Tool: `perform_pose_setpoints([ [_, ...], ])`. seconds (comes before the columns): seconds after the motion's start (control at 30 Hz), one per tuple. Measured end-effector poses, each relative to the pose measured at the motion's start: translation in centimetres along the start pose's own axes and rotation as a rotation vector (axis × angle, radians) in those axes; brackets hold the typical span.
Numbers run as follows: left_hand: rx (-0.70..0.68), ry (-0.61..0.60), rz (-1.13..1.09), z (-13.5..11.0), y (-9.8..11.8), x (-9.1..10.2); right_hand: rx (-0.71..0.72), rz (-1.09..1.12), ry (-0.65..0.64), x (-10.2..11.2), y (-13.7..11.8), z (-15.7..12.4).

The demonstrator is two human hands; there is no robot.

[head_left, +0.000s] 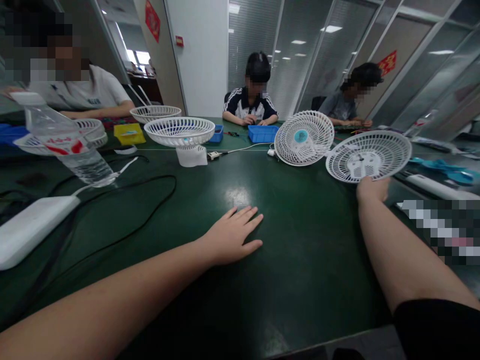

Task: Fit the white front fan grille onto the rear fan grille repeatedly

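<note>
My left hand [232,235] lies flat on the dark green table [292,260], fingers stretched out, holding nothing. My right hand [372,189] reaches to the right and grips the lower rim of a white fan grille [369,156], which is lifted and tilted toward me. Just left of it stands a white fan with a teal hub [303,137], tilted on the table. A fan lying face up on its white base [180,132] sits farther left, behind my left hand.
A clear water bottle [67,145] stands at the left, beside a white power strip [33,227] and black cables [150,200]. More white grilles [155,113], a yellow tray [129,134] and blue trays [263,133] lie at the back. Three other people sit across the table.
</note>
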State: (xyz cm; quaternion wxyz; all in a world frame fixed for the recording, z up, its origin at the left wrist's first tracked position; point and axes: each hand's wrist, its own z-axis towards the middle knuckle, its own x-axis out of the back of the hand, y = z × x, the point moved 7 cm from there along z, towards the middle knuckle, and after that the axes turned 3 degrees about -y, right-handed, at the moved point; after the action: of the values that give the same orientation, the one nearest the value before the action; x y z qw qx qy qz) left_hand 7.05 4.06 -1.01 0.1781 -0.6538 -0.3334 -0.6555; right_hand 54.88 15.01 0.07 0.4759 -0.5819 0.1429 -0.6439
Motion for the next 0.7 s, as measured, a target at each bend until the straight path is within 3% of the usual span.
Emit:
perform_pose_setpoints([
  [0.23, -0.037, 0.083, 0.017, 0.1, 0.2, 0.4, -0.068, 0.001, -0.050, 3.2, 1.7, -4.9],
  [0.5, -0.065, 0.141, 0.057, -0.3, 0.5, 0.7, 0.060, 0.104, -0.226, 8.0, 5.1, -13.7],
  [0.57, -0.068, 0.161, 0.055, -0.3, 0.5, 0.8, 0.124, 0.120, -0.285, 8.9, 5.1, -16.7],
  [0.7, -0.062, 0.286, 0.011, -0.5, 0.5, 1.9, 0.452, 0.266, -0.410, 10.2, 1.7, -24.0],
])
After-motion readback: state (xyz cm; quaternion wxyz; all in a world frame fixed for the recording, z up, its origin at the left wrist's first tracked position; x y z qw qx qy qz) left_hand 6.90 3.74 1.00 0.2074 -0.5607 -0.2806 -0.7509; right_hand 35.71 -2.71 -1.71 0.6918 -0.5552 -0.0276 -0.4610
